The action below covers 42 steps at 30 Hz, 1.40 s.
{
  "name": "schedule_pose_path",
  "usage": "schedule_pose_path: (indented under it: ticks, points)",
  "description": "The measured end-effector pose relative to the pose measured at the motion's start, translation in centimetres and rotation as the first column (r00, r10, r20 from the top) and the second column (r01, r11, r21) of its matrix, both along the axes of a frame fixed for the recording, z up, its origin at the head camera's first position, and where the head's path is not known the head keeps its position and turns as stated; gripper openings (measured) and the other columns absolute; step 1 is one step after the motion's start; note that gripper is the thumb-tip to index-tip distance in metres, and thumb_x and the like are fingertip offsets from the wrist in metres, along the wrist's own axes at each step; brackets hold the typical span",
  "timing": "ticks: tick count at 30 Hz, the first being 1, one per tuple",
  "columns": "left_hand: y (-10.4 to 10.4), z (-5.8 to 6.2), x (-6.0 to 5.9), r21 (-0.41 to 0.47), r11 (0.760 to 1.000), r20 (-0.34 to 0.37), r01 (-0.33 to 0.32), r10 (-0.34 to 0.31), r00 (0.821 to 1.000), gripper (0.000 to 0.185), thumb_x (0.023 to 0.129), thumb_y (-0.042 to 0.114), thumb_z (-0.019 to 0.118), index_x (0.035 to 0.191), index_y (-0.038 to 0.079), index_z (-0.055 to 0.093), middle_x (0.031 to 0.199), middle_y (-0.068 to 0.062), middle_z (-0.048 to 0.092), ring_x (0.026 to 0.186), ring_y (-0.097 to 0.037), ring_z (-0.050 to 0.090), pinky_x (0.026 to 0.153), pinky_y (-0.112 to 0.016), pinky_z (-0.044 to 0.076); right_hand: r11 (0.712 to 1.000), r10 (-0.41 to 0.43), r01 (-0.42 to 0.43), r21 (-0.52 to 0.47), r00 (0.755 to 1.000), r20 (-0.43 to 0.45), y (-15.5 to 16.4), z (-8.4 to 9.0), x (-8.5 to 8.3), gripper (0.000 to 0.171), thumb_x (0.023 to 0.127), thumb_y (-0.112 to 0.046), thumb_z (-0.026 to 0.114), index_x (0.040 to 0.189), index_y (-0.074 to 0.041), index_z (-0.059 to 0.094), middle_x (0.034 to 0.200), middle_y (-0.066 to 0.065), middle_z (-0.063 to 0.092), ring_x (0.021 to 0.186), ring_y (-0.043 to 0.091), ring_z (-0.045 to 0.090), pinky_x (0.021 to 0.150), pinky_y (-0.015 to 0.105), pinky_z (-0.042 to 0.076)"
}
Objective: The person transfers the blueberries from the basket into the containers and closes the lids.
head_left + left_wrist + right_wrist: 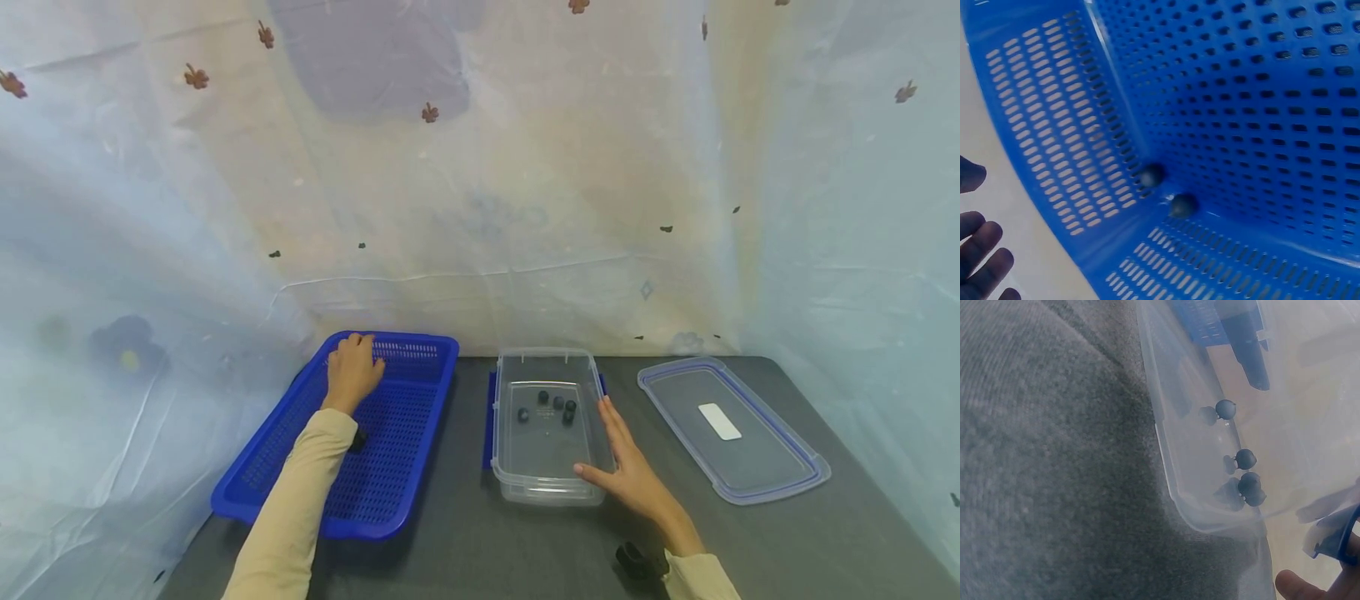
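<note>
My left hand (351,372) is over the far left corner of a blue perforated basket (390,442), its fingers loosely bent and holding nothing. In the left wrist view, two small dark round berries (1183,205) sit in a corner of that basket, apart from the fingertips (988,269). To the right is a clear plastic box (543,462) without its lid, with several dark berries (1225,409), like blueberries, lying on its floor. My right hand (633,475) rests along the box's right side, fingers straight and thumb spread toward the front, beside a blue latch (1335,540).
A clear lid (757,467) with a blue seal and white label (720,422) lies at the right of the grey tabletop (450,550). Patterned sheeting (480,192) hangs behind and at both sides. Another blue latch (489,425) sticks out left of the box.
</note>
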<state>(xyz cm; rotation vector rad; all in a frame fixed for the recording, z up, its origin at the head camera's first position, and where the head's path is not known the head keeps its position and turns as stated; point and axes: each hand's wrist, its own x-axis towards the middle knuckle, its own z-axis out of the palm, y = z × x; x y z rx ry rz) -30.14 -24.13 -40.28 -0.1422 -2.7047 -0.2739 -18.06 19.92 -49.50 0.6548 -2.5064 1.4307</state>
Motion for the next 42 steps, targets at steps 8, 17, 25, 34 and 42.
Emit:
schedule_pose_path:
  ticks: [8, 17, 25, 34, 42]
  points:
    - [-0.7, -1.4, -0.3, 0.008, 0.998, 0.146, -0.060, 0.058, 0.988, 0.049, 0.088, 0.010, 0.062, 0.128, -0.016, 0.049, 0.124, -0.035, 0.050, 0.113, -0.051, 0.049, 0.089, -0.063, 0.040, 1.000, 0.001, -0.001, -0.001, 1.000, 0.012, 0.0, 0.0, 0.0, 0.102, 0.082, -0.026, 0.077, 0.154, 0.000, 0.010, 0.159, 0.021, 0.002, 0.141, 0.048, 0.008, 0.098, 0.070, 0.024]
    - [-1.8, -3.5, -0.4, 0.076, 0.990, 0.279, -0.121, 0.095, 0.956, 0.050, 0.089, 0.012, 0.061, 0.126, -0.018, 0.045, 0.128, -0.038, 0.043, 0.115, -0.052, 0.046, 0.091, -0.061, 0.041, 1.000, -0.002, 0.002, 0.000, 1.000, 0.011, 0.0, 0.0, -0.1, 0.102, 0.081, -0.025, 0.078, 0.154, -0.002, 0.010, 0.160, 0.020, 0.002, 0.142, 0.046, 0.006, 0.099, 0.070, 0.022]
    - [-1.9, -4.5, -0.1, 0.095, 0.984, 0.436, -0.148, 0.093, 0.895, 0.061, 0.092, 0.017, 0.057, 0.133, -0.022, 0.033, 0.135, -0.042, 0.033, 0.129, -0.052, 0.031, 0.100, -0.063, 0.032, 1.000, -0.003, 0.003, 0.000, 1.000, 0.004, 0.0, 0.0, -0.1, 0.102, 0.082, -0.025, 0.078, 0.154, -0.001, 0.010, 0.160, 0.018, 0.003, 0.142, 0.045, 0.006, 0.100, 0.069, 0.022]
    - [-2.3, -5.7, -0.1, 0.111, 0.975, 0.579, -0.194, 0.096, 0.810, 0.069, 0.096, 0.016, 0.046, 0.142, -0.022, 0.011, 0.150, -0.040, 0.007, 0.140, -0.050, 0.004, 0.107, -0.065, 0.014, 1.000, -0.003, 0.003, 0.000, 1.000, -0.006, 0.0, -0.1, -0.1, 0.101, 0.082, -0.025, 0.077, 0.154, 0.000, 0.010, 0.160, 0.019, 0.003, 0.142, 0.046, 0.007, 0.100, 0.070, 0.023]
    - [-2.8, -6.6, -0.2, 0.125, 0.974, 0.600, -0.190, 0.079, 0.796, 0.062, 0.096, 0.010, 0.038, 0.141, -0.022, 0.011, 0.150, -0.039, 0.004, 0.140, -0.050, 0.003, 0.105, -0.068, 0.016, 1.000, -0.004, 0.004, -0.004, 1.000, -0.009, 0.0, -0.1, 0.0, 0.101, 0.082, -0.024, 0.077, 0.154, 0.000, 0.011, 0.159, 0.020, 0.004, 0.142, 0.045, 0.007, 0.100, 0.070, 0.021]
